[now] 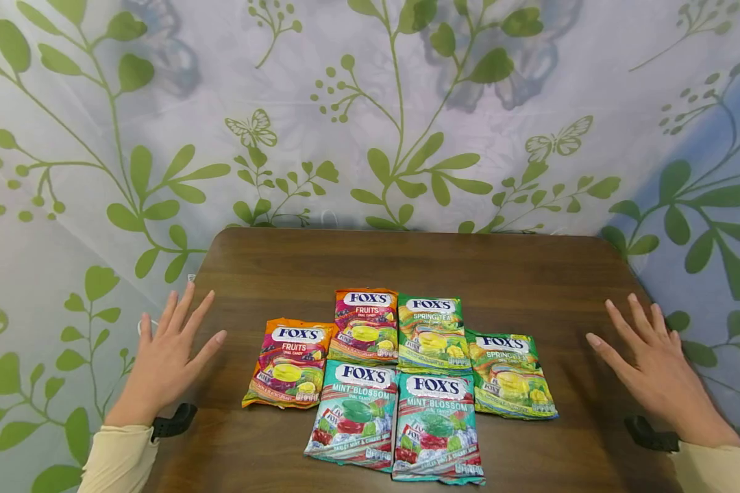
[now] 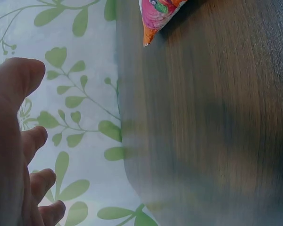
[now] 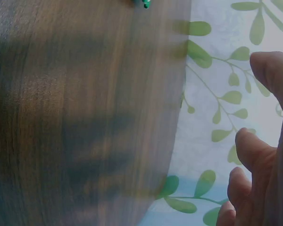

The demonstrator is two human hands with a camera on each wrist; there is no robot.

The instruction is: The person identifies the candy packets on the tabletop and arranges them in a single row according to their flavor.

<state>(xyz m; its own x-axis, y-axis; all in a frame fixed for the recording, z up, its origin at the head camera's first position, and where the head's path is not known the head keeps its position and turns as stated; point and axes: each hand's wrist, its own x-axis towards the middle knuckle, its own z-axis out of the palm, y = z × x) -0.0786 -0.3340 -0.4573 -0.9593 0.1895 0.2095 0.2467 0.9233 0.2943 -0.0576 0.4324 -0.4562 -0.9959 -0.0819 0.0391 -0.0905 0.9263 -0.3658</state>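
Note:
Fingers spread, my left hand point(image 1: 168, 359) hovers over the table's left edge and holds nothing. My right hand point(image 1: 654, 366), likewise spread and without anything in it, is over the right edge. Between them lie several candy bags. Nearest the left hand is an orange Fox's Fruits bag point(image 1: 288, 363), with a second Fruits bag point(image 1: 365, 326) beside it. A green Spring Tea bag point(image 1: 433, 335) lies in the back row, and another Spring Tea bag point(image 1: 512, 376) is nearest the right hand. Two teal Mint Blossom bags, one left point(image 1: 353, 414) and one right point(image 1: 438, 428), lie in front.
The brown wooden table point(image 1: 407, 263) has rounded far corners. Behind and around it hangs a pale curtain point(image 1: 321, 89) printed with green leaves and butterflies. Dark bands circle both wrists, the left band point(image 1: 174, 420) and the right band point(image 1: 650, 433).

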